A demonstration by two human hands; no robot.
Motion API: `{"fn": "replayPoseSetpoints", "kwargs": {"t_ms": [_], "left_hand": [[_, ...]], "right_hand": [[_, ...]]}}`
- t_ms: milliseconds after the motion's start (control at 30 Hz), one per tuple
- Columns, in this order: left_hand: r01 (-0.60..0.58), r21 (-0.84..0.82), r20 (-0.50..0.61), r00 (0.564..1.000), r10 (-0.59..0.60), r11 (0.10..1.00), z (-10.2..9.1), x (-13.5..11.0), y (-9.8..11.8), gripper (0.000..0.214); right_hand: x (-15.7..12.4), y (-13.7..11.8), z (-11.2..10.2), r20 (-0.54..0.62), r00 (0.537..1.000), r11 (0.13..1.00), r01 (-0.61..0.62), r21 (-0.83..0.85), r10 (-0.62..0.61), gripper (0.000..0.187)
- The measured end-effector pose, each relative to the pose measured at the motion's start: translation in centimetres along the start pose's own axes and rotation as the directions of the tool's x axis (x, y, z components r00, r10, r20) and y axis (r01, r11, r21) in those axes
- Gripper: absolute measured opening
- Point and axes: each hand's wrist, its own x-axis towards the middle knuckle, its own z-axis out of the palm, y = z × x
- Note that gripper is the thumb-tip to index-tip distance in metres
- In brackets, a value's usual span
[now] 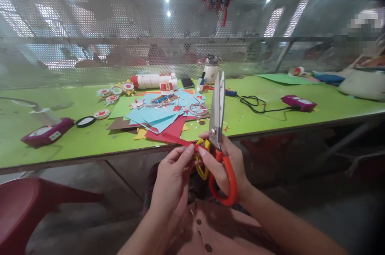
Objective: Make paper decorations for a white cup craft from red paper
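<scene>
My right hand (228, 162) is wrapped round the orange handles of a pair of scissors (217, 106), whose shut blades point straight up. My left hand (173, 177) pinches a narrow red paper strip (176, 139) between thumb and fingertips, right beside the scissors' pivot. A small yellow paper loop (203, 170) hangs between the two hands; which hand holds it I cannot tell. Both hands are below the near edge of the green table (90, 138), above my lap.
On the table lies a heap of blue and red paper sheets (162, 116), paper rosettes (116, 92), a white roll (153, 80), a phone (187, 83), two purple devices (46, 132) (299, 102) and a black cable (255, 104). A red chair (33, 207) stands at lower left.
</scene>
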Motion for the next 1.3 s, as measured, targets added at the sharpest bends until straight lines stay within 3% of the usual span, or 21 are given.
{"fn": "replayPoseSetpoints", "kwargs": {"t_ms": [300, 433, 533, 700, 867, 1000, 1300], "left_hand": [[-0.005, -0.031, 0.008, 1.000, 0.005, 0.999, -0.5, 0.7, 0.2, 0.017], [-0.100, -0.073, -0.062, 0.994, 0.095, 0.992, -1.4, 1.9, 1.5, 0.015], [-0.110, -0.104, -0.113, 0.989, 0.098, 0.989, -1.9, 2.4, 2.2, 0.013], [-0.033, -0.134, 0.003, 0.999, 0.033, 0.990, -1.4, 1.4, 1.4, 0.015], [0.026, 0.028, 0.093, 0.995, -0.028, 0.999, -0.8, 0.2, -0.3, 0.012], [-0.021, 0.055, 0.074, 0.997, 0.017, 0.998, -0.8, 0.1, -0.4, 0.012], [0.000, 0.062, 0.051, 0.999, -0.004, 0.998, -0.8, 0.0, 0.0, 0.019]], "right_hand": [[-0.2, 0.4, 0.4, -0.002, 0.999, 0.999, 0.035, 0.005, -0.035, 0.020], [-0.3, 0.0, 0.3, 0.006, 1.000, 1.000, 0.010, 0.020, -0.010, 0.019], [-0.2, -0.1, 0.3, 0.015, 1.000, 0.998, -0.018, 0.066, 0.017, 0.018], [0.1, 0.3, 0.3, 0.015, 1.000, 0.997, -0.028, 0.069, 0.027, 0.022], [0.0, 0.9, 0.1, -0.004, 0.999, 0.999, -0.046, -0.001, 0.046, 0.023], [-0.1, 1.1, -0.1, 0.038, 0.998, 0.999, -0.045, 0.029, 0.044, 0.024], [0.1, 0.8, 0.0, 0.030, 0.999, 1.000, 0.011, 0.026, -0.011, 0.021]]}}
